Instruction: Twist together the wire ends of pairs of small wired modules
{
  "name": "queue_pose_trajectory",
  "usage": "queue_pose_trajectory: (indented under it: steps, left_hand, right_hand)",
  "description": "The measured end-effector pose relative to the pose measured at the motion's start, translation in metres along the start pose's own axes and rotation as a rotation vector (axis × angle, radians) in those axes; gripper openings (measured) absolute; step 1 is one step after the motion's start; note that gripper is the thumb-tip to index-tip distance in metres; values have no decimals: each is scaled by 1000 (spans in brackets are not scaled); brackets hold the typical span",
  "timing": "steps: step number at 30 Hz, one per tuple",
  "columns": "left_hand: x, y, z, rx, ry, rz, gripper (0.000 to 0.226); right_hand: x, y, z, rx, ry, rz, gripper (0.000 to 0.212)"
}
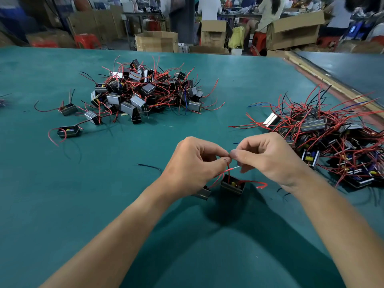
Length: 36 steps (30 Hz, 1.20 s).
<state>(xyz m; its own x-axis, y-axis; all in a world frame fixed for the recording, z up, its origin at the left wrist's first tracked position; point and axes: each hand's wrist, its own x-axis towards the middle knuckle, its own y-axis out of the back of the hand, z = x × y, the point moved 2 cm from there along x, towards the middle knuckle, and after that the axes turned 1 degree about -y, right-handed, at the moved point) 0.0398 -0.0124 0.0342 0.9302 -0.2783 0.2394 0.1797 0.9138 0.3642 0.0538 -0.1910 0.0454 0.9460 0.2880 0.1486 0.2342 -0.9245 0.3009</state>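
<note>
Green-surfaced worktop [83,215] in a busy workshop; findings as follows. Close to the near edge, at centre, two small black modules stand just beside each other; the right module [232,187] sits open side up with components visible inside; the left module [203,193] is partly hidden under the left wrist. From both modules red wires [228,174] rise to the hands above; a bare, pale wire end [235,167] projects just below the right thumb. On the left hand [193,163] the grip is clamped, thumb and forefinger pinching the red wires at their top; on the right hand [268,159] the grip is likewise clamped on the wires, its thumb tip touching the left thumb tip; whether the ends are twisted cannot be told, as the fingers cover them. One further red lead [259,185] runs from the right module and lies on the worktop to its right; a black wire [149,166] emerges from behind the left hand and lies to its left. Towards the far edge, left of centre, sits a large pile [145,90] of modules with red and black leads; three stray modules [68,132] lie apart on its left side. Against the right edge lies a second pile [324,142], leads tangled. Beyond the far edge: open cardboard boxes [155,40], red stools [85,40], and people [209,9] at other benches, blurred.
</note>
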Motion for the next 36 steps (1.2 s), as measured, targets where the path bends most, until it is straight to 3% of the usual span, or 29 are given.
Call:
queue_pose_trajectory:
  steps: [3, 6, 11, 16, 23, 30, 36]
  left_hand:
    - [0, 0, 0, 1, -8, 8, 12]
    - [3, 3, -2, -77, 63, 13, 14]
    - [4, 1, -5, -113, 136, 13, 15]
    - [5, 1, -6, -112, 132, 28, 15]
    - [1, 1, -2, 105, 1, 29, 15]
    - [2, 3, -2, 52, 19, 19, 14]
    - [2, 2, -2, 57, 8, 10, 16]
  right_hand:
    - [0, -4, 3, 35, -48, 15, 26]
    - [1, -8, 2, -47, 58, 94, 19]
    - [0, -6, 3, -247, 207, 77, 16]
    - [-2, -3, 5, -321, 174, 35, 15]
    - [0, -4, 7, -164, 41, -16, 20]
    - [-1, -5, 3, -192, 129, -54, 13]
    - [0, -5, 6, -174, 37, -52, 18]
